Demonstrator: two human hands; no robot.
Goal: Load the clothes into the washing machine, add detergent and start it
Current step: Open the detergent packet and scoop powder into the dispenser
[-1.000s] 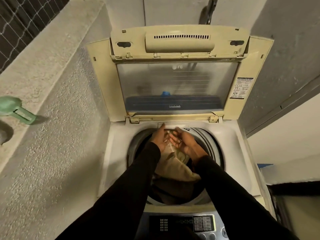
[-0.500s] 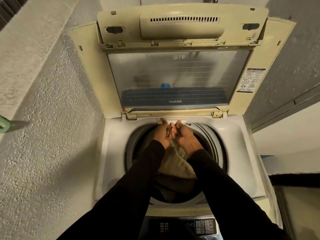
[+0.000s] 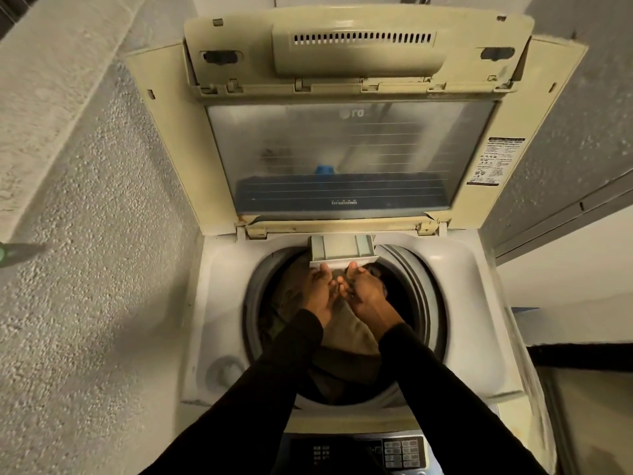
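Observation:
A top-loading washing machine [image 3: 462,303] stands open, its lid [image 3: 342,149] folded upright at the back. Tan and dark clothes [image 3: 346,341] fill the drum. A small detergent drawer [image 3: 340,250] is pulled out over the drum's back rim. My left hand [image 3: 317,289] and my right hand [image 3: 364,289] are side by side, both gripping the drawer's front edge from below. Black sleeves cover both arms. The control panel [image 3: 356,450] with its buttons lies at the near edge.
A rough plaster wall with a ledge [image 3: 68,80] runs along the left. A grey wall [image 3: 582,97] closes in the right side. A green object [image 3: 2,255] peeks in at the left edge.
The detergent drawer has slid out from the back rim, pulled by both hands. The camera has moved closer and lower over the machine.

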